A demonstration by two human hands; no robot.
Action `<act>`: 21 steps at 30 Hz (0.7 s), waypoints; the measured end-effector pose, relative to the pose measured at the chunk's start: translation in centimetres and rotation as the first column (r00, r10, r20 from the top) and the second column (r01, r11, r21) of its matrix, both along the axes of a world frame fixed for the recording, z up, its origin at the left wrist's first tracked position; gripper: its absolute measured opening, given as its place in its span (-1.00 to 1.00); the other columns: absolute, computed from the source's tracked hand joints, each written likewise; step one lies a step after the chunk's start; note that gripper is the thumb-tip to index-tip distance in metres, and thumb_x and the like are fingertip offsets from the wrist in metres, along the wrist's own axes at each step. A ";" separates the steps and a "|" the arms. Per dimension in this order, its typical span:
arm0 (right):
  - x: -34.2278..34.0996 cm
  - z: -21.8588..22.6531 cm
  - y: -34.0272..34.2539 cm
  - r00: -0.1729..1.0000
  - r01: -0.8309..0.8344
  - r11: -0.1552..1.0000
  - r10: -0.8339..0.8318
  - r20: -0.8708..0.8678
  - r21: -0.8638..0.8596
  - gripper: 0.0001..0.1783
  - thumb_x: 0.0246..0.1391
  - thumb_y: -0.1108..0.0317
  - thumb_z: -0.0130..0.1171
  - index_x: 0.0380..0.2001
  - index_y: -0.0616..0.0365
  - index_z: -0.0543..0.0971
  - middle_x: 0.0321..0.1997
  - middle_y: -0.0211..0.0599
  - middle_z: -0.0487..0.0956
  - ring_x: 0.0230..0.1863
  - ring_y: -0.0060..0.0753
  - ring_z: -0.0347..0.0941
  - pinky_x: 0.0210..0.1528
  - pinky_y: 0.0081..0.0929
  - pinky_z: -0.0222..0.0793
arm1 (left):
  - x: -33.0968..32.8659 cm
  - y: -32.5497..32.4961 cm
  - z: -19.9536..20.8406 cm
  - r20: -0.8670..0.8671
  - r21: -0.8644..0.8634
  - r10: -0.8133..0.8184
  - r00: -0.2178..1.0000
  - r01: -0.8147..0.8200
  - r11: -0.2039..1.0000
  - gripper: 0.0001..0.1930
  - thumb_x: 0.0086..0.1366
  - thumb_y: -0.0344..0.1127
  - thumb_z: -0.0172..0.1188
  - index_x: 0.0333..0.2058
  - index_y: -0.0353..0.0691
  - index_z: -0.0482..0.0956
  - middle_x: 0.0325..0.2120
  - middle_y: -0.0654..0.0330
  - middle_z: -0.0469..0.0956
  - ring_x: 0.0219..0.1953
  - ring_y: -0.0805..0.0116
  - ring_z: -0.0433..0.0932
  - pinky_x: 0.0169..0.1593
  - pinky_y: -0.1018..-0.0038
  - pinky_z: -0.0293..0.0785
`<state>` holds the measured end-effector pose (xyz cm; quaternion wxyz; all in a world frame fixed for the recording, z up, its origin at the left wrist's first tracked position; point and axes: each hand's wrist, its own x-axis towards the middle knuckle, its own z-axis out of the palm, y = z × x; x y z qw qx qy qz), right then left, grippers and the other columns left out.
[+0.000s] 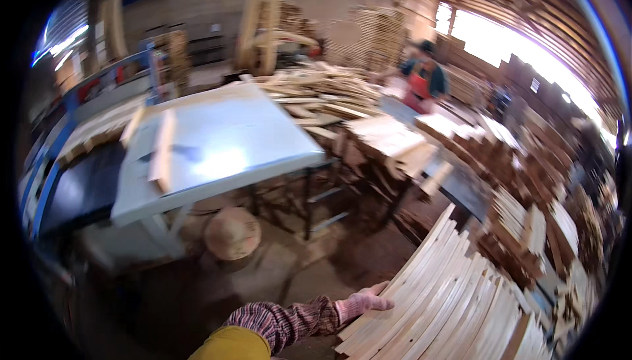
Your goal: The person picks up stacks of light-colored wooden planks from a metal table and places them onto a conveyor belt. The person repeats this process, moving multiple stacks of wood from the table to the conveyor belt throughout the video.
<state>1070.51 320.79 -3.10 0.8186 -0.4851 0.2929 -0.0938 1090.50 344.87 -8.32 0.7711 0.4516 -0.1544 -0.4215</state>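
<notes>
Your left hand, in a pink glove, lies spread flat on the near edge of a stack of pale wooden slats at lower right, pinching nothing. Your right hand is out of sight. Ahead stands a white surface carrying a wood strip, with a round stool beneath.

The hand rested on the near left edge of the stack of wooden slats. Left of it and farther off stood the table, a round stool below its near edge. Beyond the hand lay heaps of wood pieces, with another person behind them.
</notes>
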 end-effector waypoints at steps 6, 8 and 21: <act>10.1 2.9 14.0 0.929 -0.358 0.934 0.357 0.097 -0.011 -0.60 0.33 0.17 -0.13 -0.09 0.31 0.50 -0.07 -0.14 0.56 -0.06 -0.33 0.51 0.02 -0.32 0.51 | 2.4 24.3 8.0 0.208 -0.146 0.423 0.882 -0.399 0.905 0.03 0.03 -0.22 0.44 0.38 -0.33 -0.01 0.27 0.09 0.25 0.31 0.29 0.19 0.34 0.47 0.05; 13.4 3.2 18.3 0.877 -0.462 0.887 0.458 0.146 -0.010 -0.59 0.34 0.16 -0.13 -0.08 0.32 0.49 -0.06 -0.12 0.56 -0.06 -0.32 0.51 0.02 -0.31 0.51 | 1.6 31.8 9.3 0.250 -0.105 0.546 0.799 -0.538 0.836 0.05 0.02 -0.25 0.44 0.40 -0.27 -0.04 0.31 0.07 0.19 0.29 0.28 0.21 0.32 0.43 0.11; 37.1 2.8 39.9 0.538 -0.761 0.646 0.681 0.497 -0.061 -0.54 0.38 0.11 -0.19 -0.03 0.33 0.47 0.01 -0.04 0.56 -0.01 -0.27 0.53 0.04 -0.22 0.55 | 3.3 56.4 14.9 0.268 -0.293 0.884 0.384 -0.841 0.454 0.07 -0.03 -0.38 0.50 0.39 -0.31 -0.02 0.09 0.03 0.43 -0.09 0.34 0.54 0.04 0.47 0.48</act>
